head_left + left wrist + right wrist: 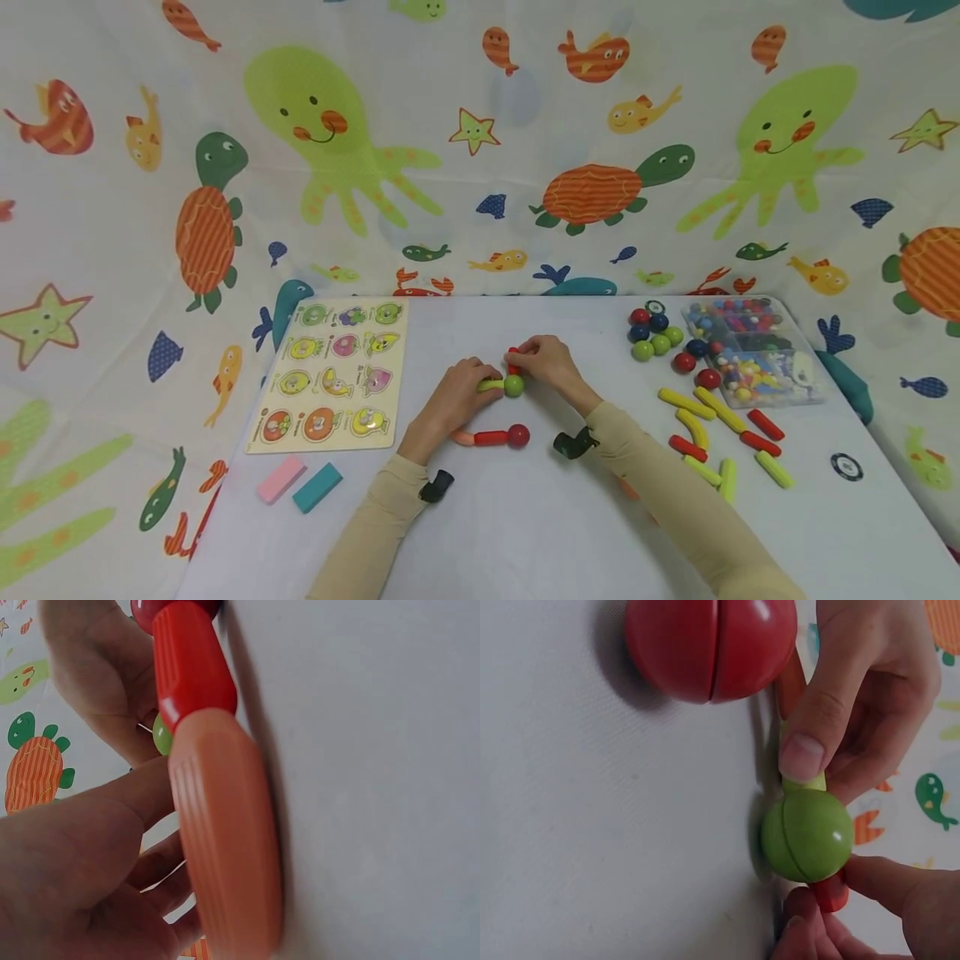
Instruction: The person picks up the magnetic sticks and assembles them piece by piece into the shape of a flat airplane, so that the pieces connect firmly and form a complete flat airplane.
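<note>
Green ball (513, 385) near the middle of the counter (525, 525): the fingers of the left hand (453, 396) pinch a green rod (491, 385) meeting it at 9 o'clock; those of the right hand (553, 362) pinch a red rod (513, 361) at its 12. Near its 6 o'clock, a red ball (518, 436) ends a row of rods (491, 438). Farther out: loose balls (661, 344) at 2, clear box (813, 385) at 3, loose rods (720, 410) at 4, pink block (281, 479) and teal block (317, 487) at 8, fruit board (318, 364) at 9.

1. Puzzle board (354, 400), at the surface's (540, 517) far left corner: small captions beside the pictures, too small to read.
2. Round black-and-white marker (847, 467) near the right edge: central mark illegible.
3. Similar marker (655, 307), far edge: likewise.
</note>
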The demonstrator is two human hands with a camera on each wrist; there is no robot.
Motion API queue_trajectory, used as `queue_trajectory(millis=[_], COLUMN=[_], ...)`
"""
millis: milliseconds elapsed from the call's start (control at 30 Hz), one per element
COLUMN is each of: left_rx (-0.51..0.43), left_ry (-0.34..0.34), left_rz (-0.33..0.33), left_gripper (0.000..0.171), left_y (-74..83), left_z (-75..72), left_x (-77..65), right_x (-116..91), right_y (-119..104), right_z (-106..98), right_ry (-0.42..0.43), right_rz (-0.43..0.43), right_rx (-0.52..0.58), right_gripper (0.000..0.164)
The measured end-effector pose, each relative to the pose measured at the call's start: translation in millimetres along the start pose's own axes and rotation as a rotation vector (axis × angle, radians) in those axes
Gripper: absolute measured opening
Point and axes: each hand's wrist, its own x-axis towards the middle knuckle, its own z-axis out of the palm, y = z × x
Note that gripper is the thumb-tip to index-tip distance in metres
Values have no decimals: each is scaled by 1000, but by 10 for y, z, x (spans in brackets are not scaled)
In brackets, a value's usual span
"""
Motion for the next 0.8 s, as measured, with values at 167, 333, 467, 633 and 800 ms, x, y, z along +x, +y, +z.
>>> queue_trajectory(millis=[167, 333, 467, 633, 800], left_rx=[-1, -10, -11, -36, -71], left_ry=[-14, -25, -35, -47, -58], left_rz=[-11, -22, -34, -56, -92], left_gripper=[23, 26, 28, 31, 36], left_y=[11, 10, 9, 16, 24], left_z=[-3, -7, -15, -23, -27], left_x=[-3, 2, 7, 8, 9], right_x=[2, -9, -23, -33, -49], right_y=[20, 35, 74, 165, 315], right_z=[18, 18, -31, -247, -647], right_ry=[-9, -17, -17, 33, 168], right_rz=[-4, -19, -40, -88, -139], right_rx=[-33, -31, -17, -10, -54], right_gripper=[40, 39, 38, 38, 38])
